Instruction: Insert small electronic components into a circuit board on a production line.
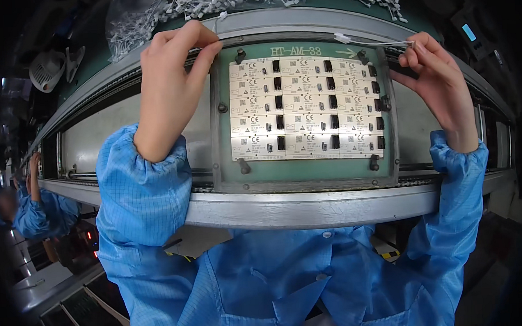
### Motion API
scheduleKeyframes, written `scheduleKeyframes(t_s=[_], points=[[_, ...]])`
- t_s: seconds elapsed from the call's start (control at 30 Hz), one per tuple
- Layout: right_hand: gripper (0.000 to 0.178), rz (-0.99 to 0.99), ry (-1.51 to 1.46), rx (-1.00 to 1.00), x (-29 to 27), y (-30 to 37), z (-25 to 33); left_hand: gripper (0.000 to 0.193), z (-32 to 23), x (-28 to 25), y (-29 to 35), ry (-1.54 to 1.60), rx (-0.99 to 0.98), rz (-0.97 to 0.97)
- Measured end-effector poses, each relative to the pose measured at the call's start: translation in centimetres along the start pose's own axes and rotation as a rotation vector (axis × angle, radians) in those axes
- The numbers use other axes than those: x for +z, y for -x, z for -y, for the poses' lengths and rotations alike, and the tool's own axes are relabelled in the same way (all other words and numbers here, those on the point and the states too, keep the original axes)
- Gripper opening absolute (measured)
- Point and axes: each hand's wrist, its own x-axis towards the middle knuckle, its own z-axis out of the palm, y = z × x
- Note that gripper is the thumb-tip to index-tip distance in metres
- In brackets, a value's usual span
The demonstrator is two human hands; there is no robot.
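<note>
My right hand [437, 68] pinches the end of a thin white wire with a small white plug [342, 38]; the wire stretches left over the fixture's far edge. Up at the far left corner, my left hand [172, 73] is closed, thumb and forefinger together, on another short wire with a white plug [222, 16] sticking up beyond the fingers. Between both hands lies a green fixture board [308, 171] in a grey frame. It bears a panel of white printed circuit boards [308, 105] in rows, with black components on them and dark clamping knobs [243, 165] around.
Beyond the conveyor's metal rail [315, 210] lie heaps of white plug wires [207, 5], some in a clear plastic bag [130, 29]. A white slotted object [47, 70] sits at far left. Another person in blue [39, 213] works farther along the line.
</note>
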Motion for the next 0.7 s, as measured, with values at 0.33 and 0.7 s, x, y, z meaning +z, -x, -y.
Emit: scheduleKeyframes(t_s=[0.33, 0.7], points=[[0.02, 0.007, 0.031, -0.013, -0.1, -0.3, 0.2, 0.007, -0.2, 1.0, 0.4, 0.318, -0.108, 0.037], [0.018, -0.037, -0.084, 0.017, 1.4, -0.1, 0.6, 0.01, -0.2, 0.3, 1.2, 0.59, -0.299, 0.076]])
